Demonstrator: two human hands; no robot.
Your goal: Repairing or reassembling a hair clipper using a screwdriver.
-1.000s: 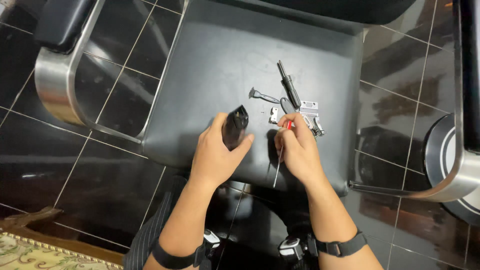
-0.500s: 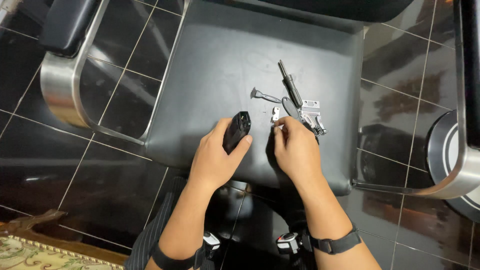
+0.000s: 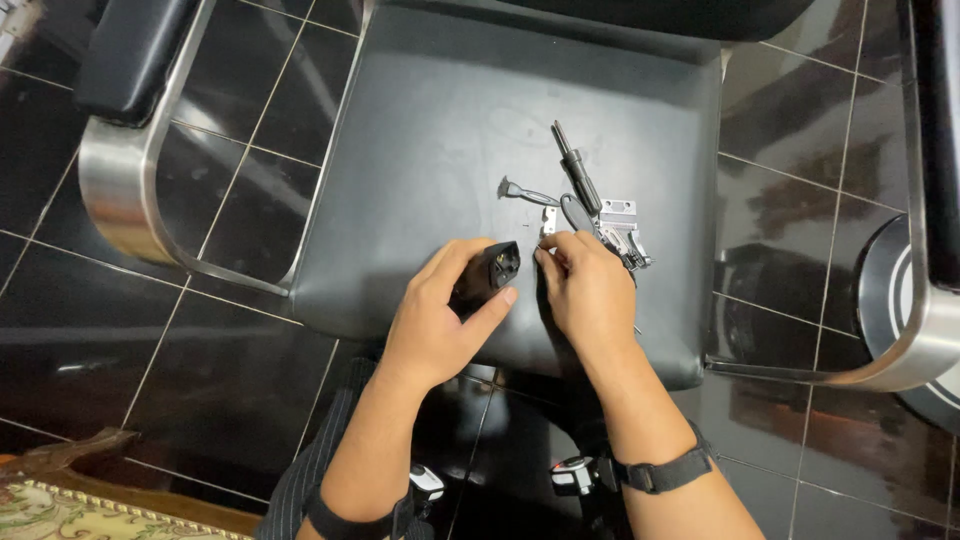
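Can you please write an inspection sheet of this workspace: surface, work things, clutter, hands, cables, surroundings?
Surface: black padded chair seat, used as the bench.
Work things: small black device body, open end up; small metal parts and a dark screwdriver lie on the seat.
Clutter: thin bent metal piece lies apart from the other parts.
Hands: left hand grips the black body; right hand pinches at a small part beside the pile, which one cannot be told.
Cables: nothing seen.
Surroundings: dark glossy floor tiles, chrome armrest, patterned rug corner.
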